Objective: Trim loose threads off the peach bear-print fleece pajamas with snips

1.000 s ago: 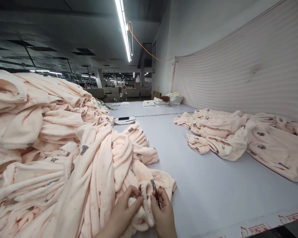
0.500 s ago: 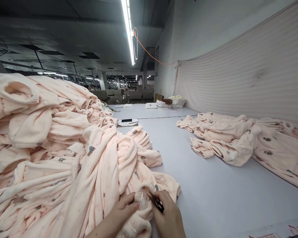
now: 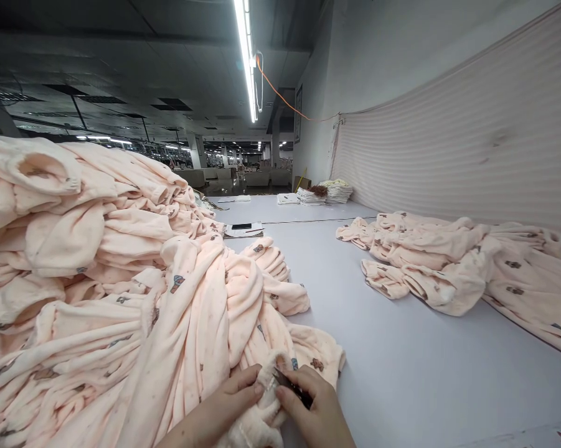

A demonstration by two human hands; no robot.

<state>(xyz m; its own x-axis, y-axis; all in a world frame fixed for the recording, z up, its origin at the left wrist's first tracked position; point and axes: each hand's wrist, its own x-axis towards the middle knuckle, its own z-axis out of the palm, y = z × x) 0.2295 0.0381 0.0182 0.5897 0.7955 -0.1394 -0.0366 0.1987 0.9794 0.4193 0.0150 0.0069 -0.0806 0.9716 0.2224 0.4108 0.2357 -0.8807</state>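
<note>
Right of the fingers and beyond, a pale table; ahead, slightly left of them, a dark flat device lying on white papers; farther ahead, slightly right, white stacks with a reddish-brown bundle; high above and ahead, a lit tube lamp and orange cord; to their right, a striped sheet lining the wall

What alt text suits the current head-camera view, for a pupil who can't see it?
A left hand pinches a pale pink garment while the right hand holds a small dark tool up to it. A large heap of similar garments fills the left of a pale table, with a smaller pile at right.
</note>
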